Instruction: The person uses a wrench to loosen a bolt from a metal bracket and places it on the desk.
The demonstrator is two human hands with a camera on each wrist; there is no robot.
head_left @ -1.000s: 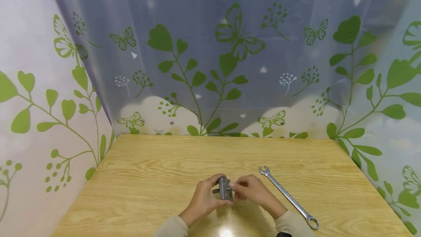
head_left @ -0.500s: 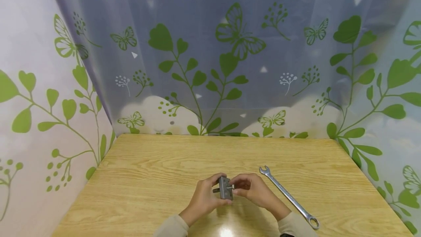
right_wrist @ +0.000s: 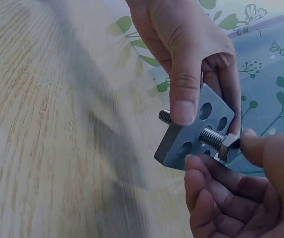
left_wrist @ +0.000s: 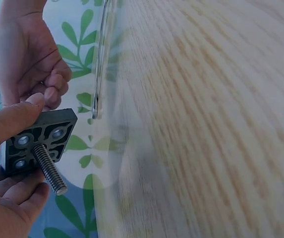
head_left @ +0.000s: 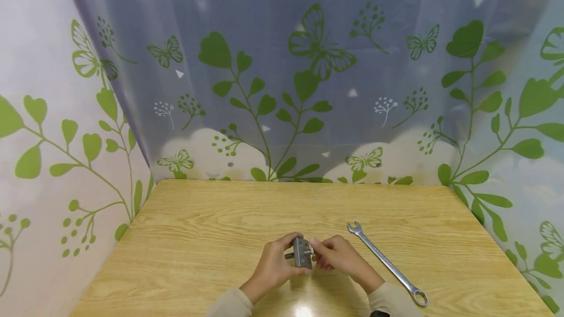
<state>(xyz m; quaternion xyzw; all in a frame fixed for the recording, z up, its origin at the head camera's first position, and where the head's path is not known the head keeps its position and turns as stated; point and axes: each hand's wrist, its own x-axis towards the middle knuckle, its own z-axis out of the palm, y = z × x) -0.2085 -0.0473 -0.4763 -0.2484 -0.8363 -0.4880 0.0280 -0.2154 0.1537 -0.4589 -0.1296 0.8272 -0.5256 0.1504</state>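
Note:
My left hand (head_left: pixel 274 262) grips a small square grey block (right_wrist: pixel 174 141) by its edges, thumb on one side and fingers on the opposite one. Several round holes show in the block's face. Through its middle runs a hex bolt (right_wrist: pixel 212 138); the threaded end (left_wrist: pixel 50 171) sticks out of the ribbed far face in the left wrist view. Some thread is visible between block and bolt head (right_wrist: pixel 229 148). My right hand (head_left: pixel 341 257) has its thumb on the bolt head and its fingers curled around below, pinching it. Both hands hold the work above the table.
A long combination wrench (head_left: pixel 387 264) lies slantwise on the wooden table (head_left: pixel 211 229), right of my right hand. Behind and at both sides hangs a curtain (head_left: pixel 273 87) printed with leaves and butterflies.
Half a second ago the right fingers were spread apart around the bolt head; now thumb and fingers have closed in on it again. The left hand and block have stayed put.

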